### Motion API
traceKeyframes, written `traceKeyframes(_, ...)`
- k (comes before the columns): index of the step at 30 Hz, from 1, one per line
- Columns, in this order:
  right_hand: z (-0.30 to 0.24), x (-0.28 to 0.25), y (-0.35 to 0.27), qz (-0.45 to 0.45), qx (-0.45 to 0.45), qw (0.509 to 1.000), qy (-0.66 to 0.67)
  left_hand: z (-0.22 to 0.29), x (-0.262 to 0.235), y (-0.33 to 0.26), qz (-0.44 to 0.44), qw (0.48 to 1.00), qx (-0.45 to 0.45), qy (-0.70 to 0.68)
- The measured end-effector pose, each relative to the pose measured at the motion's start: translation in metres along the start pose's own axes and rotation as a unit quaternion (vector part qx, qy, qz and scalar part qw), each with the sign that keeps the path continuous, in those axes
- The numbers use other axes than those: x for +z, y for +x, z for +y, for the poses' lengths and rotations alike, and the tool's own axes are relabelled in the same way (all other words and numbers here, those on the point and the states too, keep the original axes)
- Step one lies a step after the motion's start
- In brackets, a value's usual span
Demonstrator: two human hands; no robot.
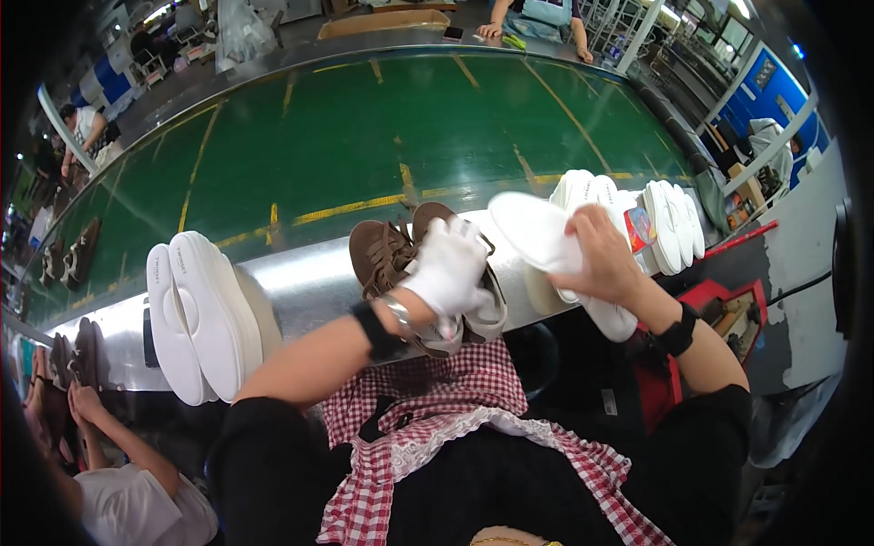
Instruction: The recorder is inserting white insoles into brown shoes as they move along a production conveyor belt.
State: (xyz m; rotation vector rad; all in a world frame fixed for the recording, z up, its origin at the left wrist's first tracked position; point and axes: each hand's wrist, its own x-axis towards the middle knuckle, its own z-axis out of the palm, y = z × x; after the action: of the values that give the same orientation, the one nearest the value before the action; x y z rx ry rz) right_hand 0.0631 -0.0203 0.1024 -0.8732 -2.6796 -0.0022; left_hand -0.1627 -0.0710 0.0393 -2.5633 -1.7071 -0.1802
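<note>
A pair of brown lace-up shoes (370, 259) with pale linings sits in front of me on the metal ledge. My left hand (451, 266), in a white glove, is closed over the right-hand shoe of the pair; its fingers partly cover the laces. My bare right hand (604, 257) pinches a white insole (531, 227), tilted up beside the shoes. Below that hand another white insole (608, 318) slants downward; whether it is held too cannot be made out. A tall stack of white insoles (214, 318) stands at my left.
More white insoles (672, 227) stand at the right, near a small red-and-clear packet (640, 227). Beyond the ledge runs a green conveyor belt (337, 136) with yellow lines. Red bins (719, 332) are at lower right. Co-workers are at lower left (137, 496) and across the belt (537, 20).
</note>
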Motion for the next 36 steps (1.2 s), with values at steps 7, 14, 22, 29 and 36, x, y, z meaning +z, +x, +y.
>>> traceKeyframes(7,-0.044,0.007,-0.045,-0.123,0.034,0.992,0.021,-0.012,0.034,0.017,-0.005,0.976,-0.143,-0.165)
traceKeyframes(14,-0.071,0.028,-0.009,-0.243,-0.031,0.967,-0.065,-0.036,0.045,0.029,0.009,0.946,-0.181,-0.27)
traceKeyframes(22,-0.059,0.05,-0.002,-0.214,0.0,0.974,-0.075,-0.034,0.062,0.021,0.093,0.916,-0.167,-0.352)
traceKeyframes(29,-0.067,0.079,-0.014,-0.147,0.082,0.983,-0.071,-0.034,0.061,0.021,0.083,0.918,-0.156,-0.355)
traceKeyframes(36,-0.066,0.035,-0.056,-0.2,0.24,0.95,-0.007,-0.036,0.06,0.02,0.036,0.905,-0.156,-0.393)
